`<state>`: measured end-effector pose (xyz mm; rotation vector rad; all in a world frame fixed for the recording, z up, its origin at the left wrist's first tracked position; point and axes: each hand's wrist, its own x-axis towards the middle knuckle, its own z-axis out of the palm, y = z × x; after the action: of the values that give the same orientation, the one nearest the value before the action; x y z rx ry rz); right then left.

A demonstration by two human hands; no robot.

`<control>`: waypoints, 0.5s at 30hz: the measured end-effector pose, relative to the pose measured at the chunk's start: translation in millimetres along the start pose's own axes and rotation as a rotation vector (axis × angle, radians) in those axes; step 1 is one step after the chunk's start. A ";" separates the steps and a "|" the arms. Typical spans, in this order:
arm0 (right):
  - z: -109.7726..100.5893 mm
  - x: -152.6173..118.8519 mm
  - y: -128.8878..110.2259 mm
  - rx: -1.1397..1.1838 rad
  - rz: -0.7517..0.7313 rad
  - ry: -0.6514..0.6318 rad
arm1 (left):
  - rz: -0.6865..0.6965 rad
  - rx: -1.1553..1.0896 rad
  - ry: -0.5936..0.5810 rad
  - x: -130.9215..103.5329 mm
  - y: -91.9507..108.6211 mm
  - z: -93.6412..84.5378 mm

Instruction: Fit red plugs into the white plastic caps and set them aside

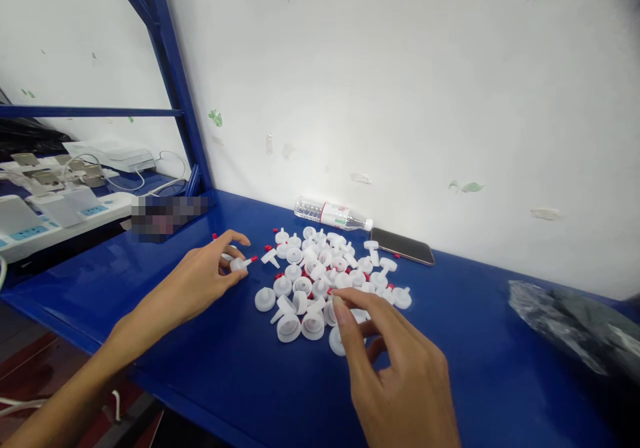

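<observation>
My left hand is closed around a white plastic nozzle cap with a small red tip on its spout, just above the table left of the pile. Another red tip shows behind its fingers. My right hand is over the near right side of the pile, thumb and index finger pinched together at a small red tip cap. Its other fingers curl over white nozzle caps and partly hide them. The pile of white nozzle caps, some upright and some on their sides, has red tip caps scattered among them.
Behind the pile a clear water bottle lies against the wall, beside a dark phone. A plastic-wrapped dark bundle lies on the right of the blue table. Power strips with plugs and a blue metal frame stand left.
</observation>
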<state>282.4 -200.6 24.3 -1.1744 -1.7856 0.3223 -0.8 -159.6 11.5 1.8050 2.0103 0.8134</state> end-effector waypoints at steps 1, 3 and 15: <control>0.3 -0.1 0.4 -0.001 -0.008 -0.001 | -0.002 -0.004 -0.011 1.2 -2.3 1.5; 0.9 -0.3 1.6 -0.003 -0.018 -0.002 | -0.012 -0.030 -0.012 3.9 -6.7 3.3; 2.3 -2.0 4.6 -0.006 -0.040 -0.035 | -0.021 -0.169 -0.028 11.1 -14.3 -2.2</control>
<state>283.3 -199.3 19.0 -1.1424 -1.8388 0.3159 -15.2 -149.8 6.1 1.6890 1.8792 0.9171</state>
